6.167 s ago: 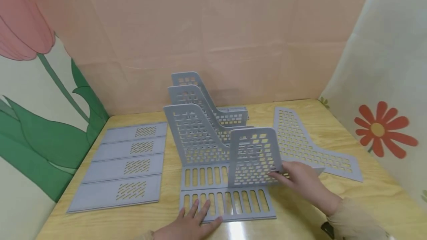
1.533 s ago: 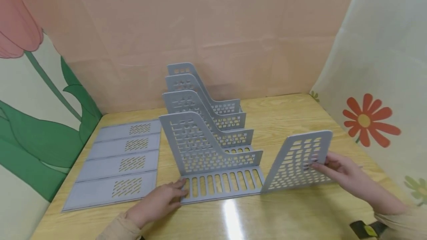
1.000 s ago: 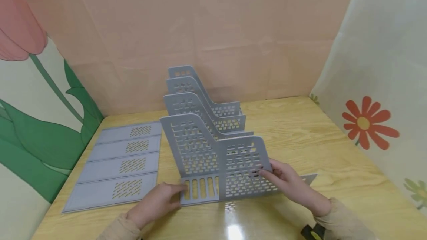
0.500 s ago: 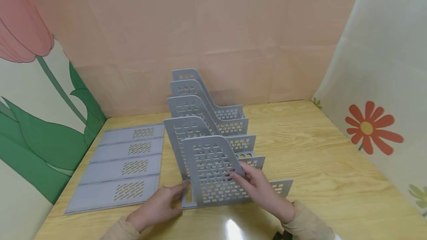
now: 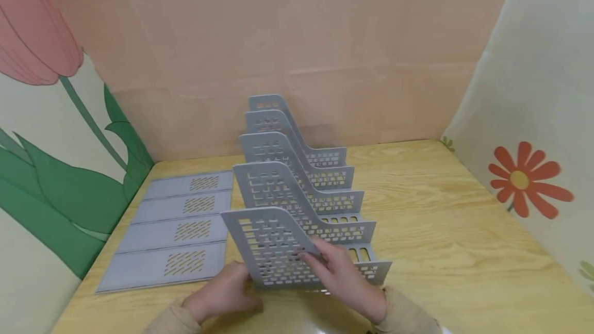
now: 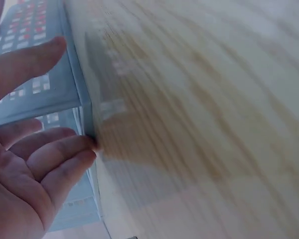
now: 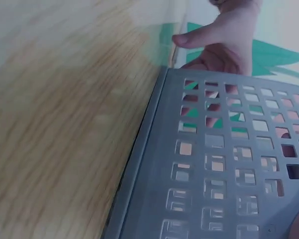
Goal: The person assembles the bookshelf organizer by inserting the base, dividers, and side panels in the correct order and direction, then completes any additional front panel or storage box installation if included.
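Observation:
A grey file rack [image 5: 297, 169] stands on the table, its upright perforated divider panels in a row from back to front. My right hand [image 5: 343, 277] pinches the sloped edge of the front divider panel [image 5: 274, 251], thumb on the near face. This panel stands along the front edge of the slotted base [image 5: 359, 254]. By the rack's left end is my left hand [image 5: 223, 293]. In the left wrist view its fingers [image 6: 60, 159] reach to the lower corner of the rack, while the thumb stands apart. The right wrist view shows the panel [image 7: 214, 149] with its bottom edge low along the table.
To the left lies a flat grey folding panel [image 5: 176, 231] in several sections with slanted slots. The wooden table [image 5: 464, 251] meets a pink back cloth [image 5: 325, 66] and flower-printed side cloths [image 5: 520, 179].
The panel that lay flat at the right has been stood up and slid leftward along the base's front edge by my right hand. My left hand went from the base's front to its left end.

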Demonstrator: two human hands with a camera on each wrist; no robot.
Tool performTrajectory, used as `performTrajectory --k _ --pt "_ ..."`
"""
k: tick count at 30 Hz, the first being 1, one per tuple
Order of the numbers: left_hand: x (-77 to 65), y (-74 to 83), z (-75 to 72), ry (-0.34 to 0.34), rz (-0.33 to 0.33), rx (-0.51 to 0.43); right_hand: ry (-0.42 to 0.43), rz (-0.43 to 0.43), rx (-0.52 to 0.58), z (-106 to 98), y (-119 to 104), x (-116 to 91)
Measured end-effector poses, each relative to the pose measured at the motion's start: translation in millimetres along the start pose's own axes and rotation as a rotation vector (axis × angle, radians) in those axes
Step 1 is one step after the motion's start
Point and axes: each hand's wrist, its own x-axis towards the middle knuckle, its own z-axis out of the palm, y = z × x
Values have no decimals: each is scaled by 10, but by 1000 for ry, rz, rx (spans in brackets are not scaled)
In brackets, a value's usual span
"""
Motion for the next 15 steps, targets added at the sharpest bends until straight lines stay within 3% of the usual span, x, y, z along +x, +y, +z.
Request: performTrajectory --k 3,6,10,13,15 --pt "3 13 13 13 11 -4 -32 32 -7 -24 -10 2" --pt "9 10 18 12 30 46 -144 95 -4 -148 -16 -29" --pt "18 -10 -7 -22 55 67 -278 175 -196 -502 -22 -134" --pt "-17 -41 -40 -53 45 -49 -298 281 -359 -851 -1 -251" --pt "-60 -66 -63 -88 27 -231 -315 461 -303 -1068 33 -319"
